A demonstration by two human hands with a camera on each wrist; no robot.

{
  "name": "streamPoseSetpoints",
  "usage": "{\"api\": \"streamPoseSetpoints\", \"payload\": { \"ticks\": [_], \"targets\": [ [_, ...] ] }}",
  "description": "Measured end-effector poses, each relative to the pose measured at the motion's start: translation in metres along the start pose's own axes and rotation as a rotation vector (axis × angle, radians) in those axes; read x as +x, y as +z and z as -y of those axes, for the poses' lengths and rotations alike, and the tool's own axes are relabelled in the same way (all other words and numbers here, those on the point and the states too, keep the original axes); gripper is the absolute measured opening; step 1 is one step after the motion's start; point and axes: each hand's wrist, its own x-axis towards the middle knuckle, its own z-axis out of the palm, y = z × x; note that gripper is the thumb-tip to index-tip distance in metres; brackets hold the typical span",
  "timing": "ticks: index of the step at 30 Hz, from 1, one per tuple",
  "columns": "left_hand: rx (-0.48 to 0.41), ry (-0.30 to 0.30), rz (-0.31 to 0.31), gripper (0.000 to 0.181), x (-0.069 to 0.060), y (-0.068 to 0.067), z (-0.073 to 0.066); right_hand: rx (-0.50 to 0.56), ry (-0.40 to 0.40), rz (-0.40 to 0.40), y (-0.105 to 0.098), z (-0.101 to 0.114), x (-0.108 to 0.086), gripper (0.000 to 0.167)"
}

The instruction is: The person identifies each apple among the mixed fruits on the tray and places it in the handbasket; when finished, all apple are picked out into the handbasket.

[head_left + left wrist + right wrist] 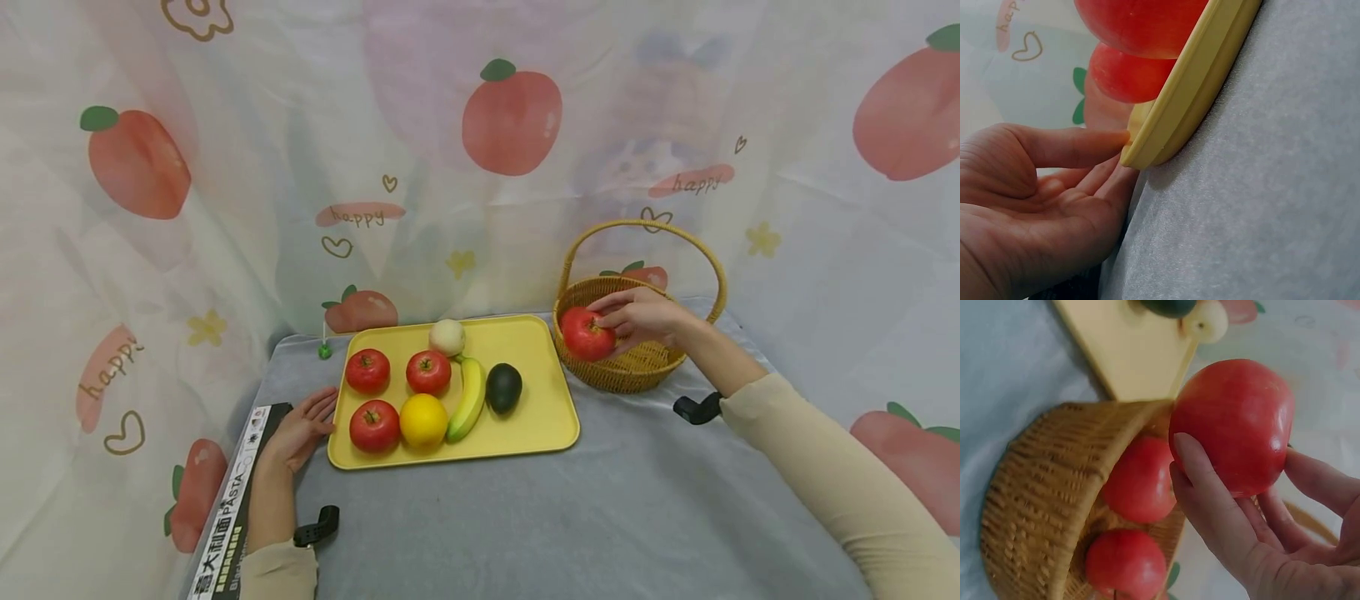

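Observation:
Over the left side of the wicker basket (pixel 618 379), my right hand (pixel 645 317) holds a red apple (pixel 588 334) between thumb and fingers. Two more red fruits, an upper one (pixel 1141 480) and a lower one (pixel 1125 564), lie inside the basket in the right wrist view. My left hand (pixel 302 427) pinches the left rim of the yellow tray (pixel 540 417), thumb on the edge and fingers beside and below it. On the tray are three red apples (pixel 375 426), a yellow round fruit (pixel 423 421), a banana (pixel 468 400), a dark green avocado (pixel 503 388) and a pale round fruit (pixel 447 337).
A black and white pasta box (pixel 232 508) lies along the table's left side, under the left forearm. The basket's tall handle (pixel 645 223) arches above its opening. Behind the grey-covered table (pixel 510 525) hangs a fruit-print curtain (pixel 420 125).

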Motion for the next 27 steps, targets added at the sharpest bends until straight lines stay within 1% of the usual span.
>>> {"api": "streamPoseSetpoints", "payload": {
  "ticks": [5,13,18,27],
  "targets": [
    [-0.006,0.006,0.007,0.084,-0.001,-0.001,0.0,0.008,0.025,-0.021,-0.011,-0.006,0.003,0.052],
    [-0.012,0.01,0.005,0.083,-0.001,0.0,0.0,-0.015,0.059,-0.052,-0.024,-0.021,0.012,0.055],
    [-0.008,0.002,0.007,0.083,-0.001,0.002,0.0,-0.024,0.108,-0.051,-0.025,-0.029,0.017,0.057],
    [-0.024,0.005,0.004,0.084,-0.001,0.002,-0.003,-0.077,0.104,-0.087,-0.017,-0.032,0.025,0.055]
  ]
}}
